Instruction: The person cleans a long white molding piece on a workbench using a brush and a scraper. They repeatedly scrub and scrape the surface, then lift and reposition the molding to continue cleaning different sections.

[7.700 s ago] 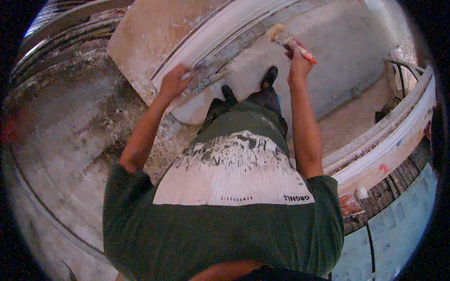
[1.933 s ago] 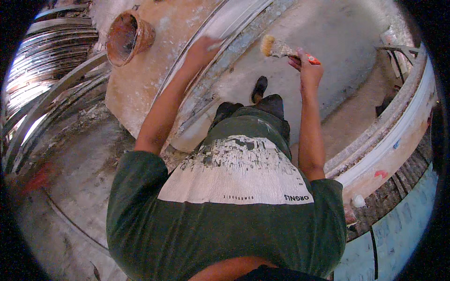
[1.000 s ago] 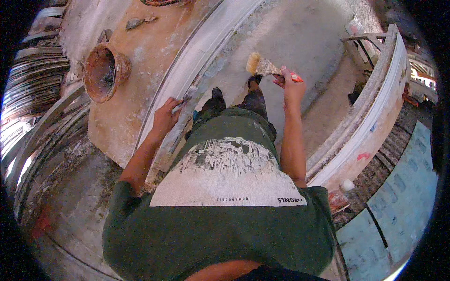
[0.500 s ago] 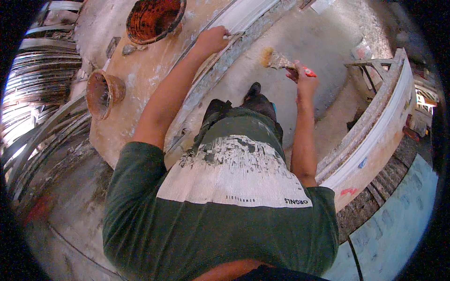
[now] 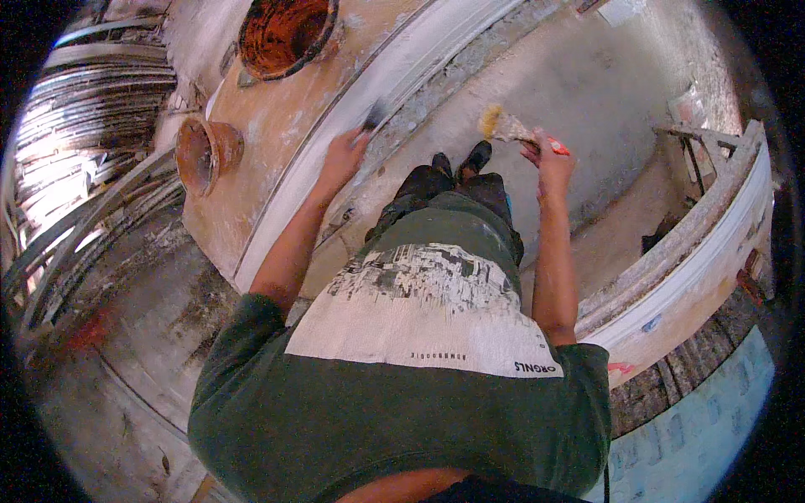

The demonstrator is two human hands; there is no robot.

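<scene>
My right hand (image 5: 553,168) is closed round the red handle of a wide paintbrush (image 5: 507,128). The yellowish bristles point left, in the air over the grey floor. My left hand (image 5: 342,161) is closed over the white face of a long curved mould (image 5: 394,71). From its fingertips sticks out a small dark-tipped tool (image 5: 375,116), which lies against the mould; its kind is blurred. Left of that hand, two orange-brown stained tubs stand on a worn tan surface (image 5: 264,126): a large tub (image 5: 327,44) at the back and a smaller tub (image 5: 210,159) nearer.
On my right curves another white-edged mould piece (image 5: 662,281) with a wooden brace (image 5: 713,134) at its far end. Stacked curved strips (image 5: 101,117) fill the far left. A light blue panel (image 5: 696,427) lies at the lower right. My feet (image 5: 474,155) stand between the moulds.
My left hand has come back toward me along the mould, and the dark tip now shows. My view has shifted slightly, and both shoes are visible. The paintbrush stays in my right hand.
</scene>
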